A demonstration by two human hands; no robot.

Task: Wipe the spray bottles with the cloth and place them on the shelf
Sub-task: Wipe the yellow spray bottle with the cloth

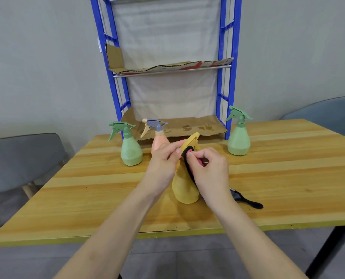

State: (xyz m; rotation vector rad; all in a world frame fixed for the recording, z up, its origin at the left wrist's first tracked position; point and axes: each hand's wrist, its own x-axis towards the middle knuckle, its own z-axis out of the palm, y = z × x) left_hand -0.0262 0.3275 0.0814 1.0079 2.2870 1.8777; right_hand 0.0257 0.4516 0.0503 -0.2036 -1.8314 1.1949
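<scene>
Hands at work: our left hand (pixel 163 160) grips the yellow spray bottle (pixel 185 190), upright on the wooden table (pixel 87 188), by its nozzle; our right hand (pixel 211 172) pinches the black cloth (pixel 188 166) against its neck. We should turn it steadily, covering every side.

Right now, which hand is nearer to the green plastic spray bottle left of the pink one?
Left. The left hand is just right of that green spray bottle; the right hand is farther, beyond the yellow plastic bottle.

Shelf (pixel 222 37) at table (pixel 288 178) back, bottles (pixel 131 152) before it, cloth (pixel 248 201) right of nearest bottle (pixel 185 190)
</scene>
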